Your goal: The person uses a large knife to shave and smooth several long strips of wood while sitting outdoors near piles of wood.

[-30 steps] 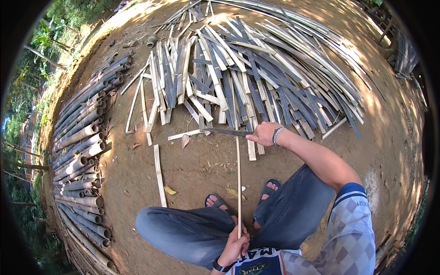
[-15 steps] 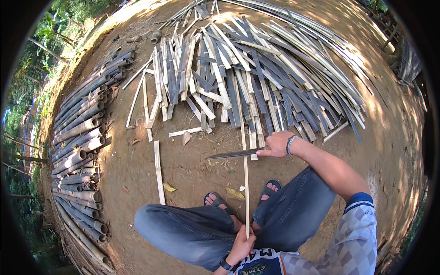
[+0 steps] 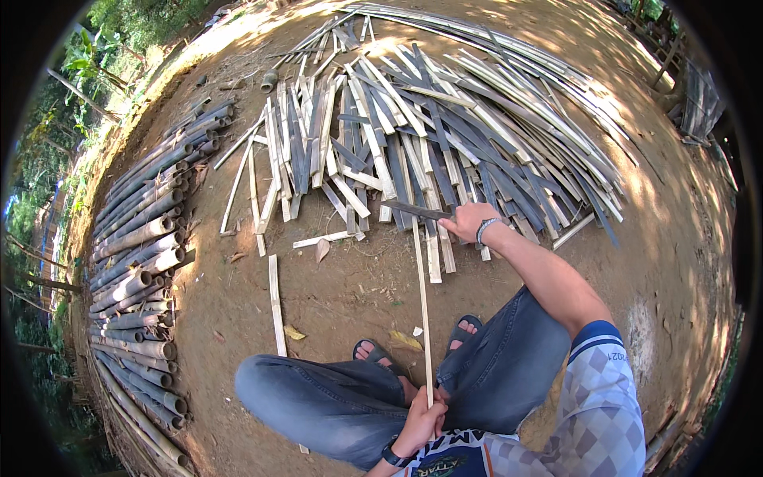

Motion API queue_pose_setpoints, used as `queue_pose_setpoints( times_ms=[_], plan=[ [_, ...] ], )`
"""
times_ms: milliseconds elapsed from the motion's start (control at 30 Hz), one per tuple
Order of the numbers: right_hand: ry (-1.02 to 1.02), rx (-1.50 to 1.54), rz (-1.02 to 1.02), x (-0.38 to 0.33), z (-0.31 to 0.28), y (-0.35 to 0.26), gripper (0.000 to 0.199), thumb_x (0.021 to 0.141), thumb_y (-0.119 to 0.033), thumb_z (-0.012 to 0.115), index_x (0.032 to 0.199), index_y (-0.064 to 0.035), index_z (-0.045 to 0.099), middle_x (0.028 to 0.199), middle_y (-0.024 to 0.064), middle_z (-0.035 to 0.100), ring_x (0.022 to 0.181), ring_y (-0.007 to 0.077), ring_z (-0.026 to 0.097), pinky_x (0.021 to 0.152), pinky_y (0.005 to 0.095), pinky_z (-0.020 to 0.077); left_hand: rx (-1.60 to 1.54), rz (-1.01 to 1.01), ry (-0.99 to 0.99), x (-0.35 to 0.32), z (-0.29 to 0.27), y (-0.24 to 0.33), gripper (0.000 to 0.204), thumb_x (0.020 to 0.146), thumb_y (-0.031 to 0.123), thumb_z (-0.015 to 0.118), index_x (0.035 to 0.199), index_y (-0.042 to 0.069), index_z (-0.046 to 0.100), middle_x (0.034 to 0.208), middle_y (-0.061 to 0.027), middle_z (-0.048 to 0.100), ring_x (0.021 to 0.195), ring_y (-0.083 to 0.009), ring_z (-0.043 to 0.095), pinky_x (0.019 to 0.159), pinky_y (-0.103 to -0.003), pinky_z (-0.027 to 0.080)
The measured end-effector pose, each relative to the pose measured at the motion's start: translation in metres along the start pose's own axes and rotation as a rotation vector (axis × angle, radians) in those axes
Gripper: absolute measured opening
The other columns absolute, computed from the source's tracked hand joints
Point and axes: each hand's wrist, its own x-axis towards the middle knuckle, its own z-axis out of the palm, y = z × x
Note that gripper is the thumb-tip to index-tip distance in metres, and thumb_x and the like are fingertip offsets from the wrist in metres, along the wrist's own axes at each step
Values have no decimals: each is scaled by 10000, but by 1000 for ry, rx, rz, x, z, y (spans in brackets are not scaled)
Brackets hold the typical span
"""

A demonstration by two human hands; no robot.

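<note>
Close to my body, my left hand (image 3: 426, 415) is closed around the near end of a long, thin bamboo strip (image 3: 424, 310). The strip runs away from me between my feet. Out ahead, my right hand (image 3: 469, 221) grips the handle of a long-bladed knife (image 3: 415, 210), whose dark blade points left. That blade lies across the strip near its far end; whether it touches there I cannot tell. On the ground to the left rests another pale bamboo strip (image 3: 276, 306), partly hidden by my left knee.
A broad pile of split bamboo strips (image 3: 445, 151) spreads over the dirt ahead. Along the left lies a row of cut bamboo poles (image 3: 135, 286). My sandalled feet (image 3: 373, 351) flank the strip, and a short bamboo piece (image 3: 324, 239) and dry leaves lie nearby.
My right hand has moved the knife forward along the strip, toward its far end. My left hand keeps its hold near my body.
</note>
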Motion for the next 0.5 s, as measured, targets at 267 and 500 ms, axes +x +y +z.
queue_pose_setpoints(
  times_ms=[267,500],
  plan=[
    [281,547,-69,-36,-35,-27,734,832,-660,547,630,44,591,524,163,555,544,293,597,558,404,465,-896,-88,-399,-53,-65,62,331,801,49,500,1117,-1,414,672,-54,403,413,-125,400,384,-254,350],
    [336,644,-126,-81,-42,-55,576,839,-515,653,621,12,569,472,105,497,438,200,501,464,372,388,-949,-113,-400,-141,-55,62,592,742,48,560,1289,72,335,679,-91,422,407,-165,465,357,-284,382]
  ],
)
